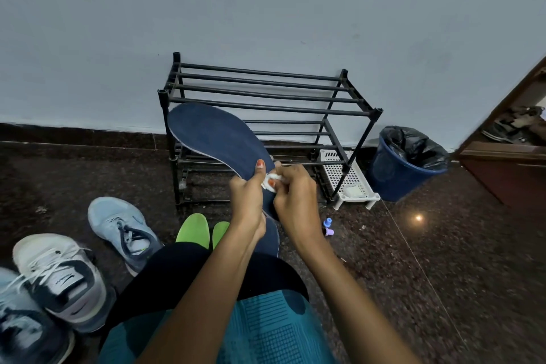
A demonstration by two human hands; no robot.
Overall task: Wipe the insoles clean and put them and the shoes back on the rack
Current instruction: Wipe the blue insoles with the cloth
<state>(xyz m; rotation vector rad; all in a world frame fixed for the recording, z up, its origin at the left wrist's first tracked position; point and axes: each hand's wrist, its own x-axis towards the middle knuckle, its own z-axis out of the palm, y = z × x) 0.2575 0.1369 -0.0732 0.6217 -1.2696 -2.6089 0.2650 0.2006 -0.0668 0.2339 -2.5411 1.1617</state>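
So we're sitting on the floor with the black rack dead ahead at 12 o'clock, against the wall. The blue bin with its black liner sits just beside the rack at 2 o'clock. Down at 8 o'clock there's a white shoe, and a light blue shoe next to it, closer to 9. The dark blue insole is up in front of the rack, tilted, toe toward 11. The green insoles lie on the floor just past our knee. Our left hand grips the dark blue insole near its heel end, thumb on top. Our right hand pinches a small white wipe right against that insole. A tiny bottle sits at 3 o'clock of our wrists.
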